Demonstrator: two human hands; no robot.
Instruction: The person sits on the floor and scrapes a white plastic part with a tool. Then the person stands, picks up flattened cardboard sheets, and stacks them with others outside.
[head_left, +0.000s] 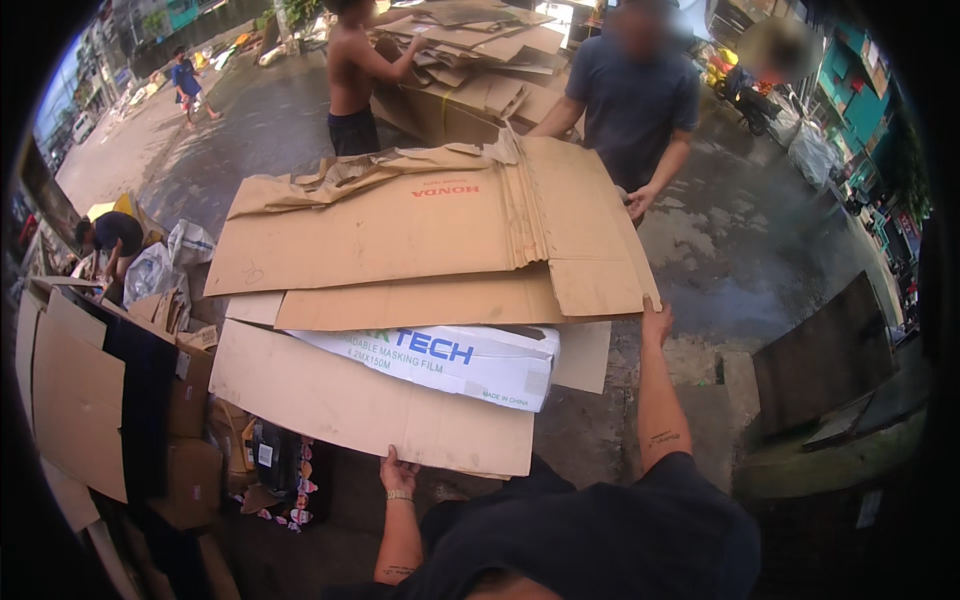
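Our left hand point(398, 472) curls its fingers point(392, 458) onto the near edge of the lowest flattened cardboard sheet point(370, 400); our right hand point(656, 322) grips the stack's right corner. The brown, creased cardboard stack point(420, 240) carries 1 white flattened box point(450, 360) with blue lettering. Opposite, another person's hand point(638, 203) holds the far edge over wet pavement point(740, 250).
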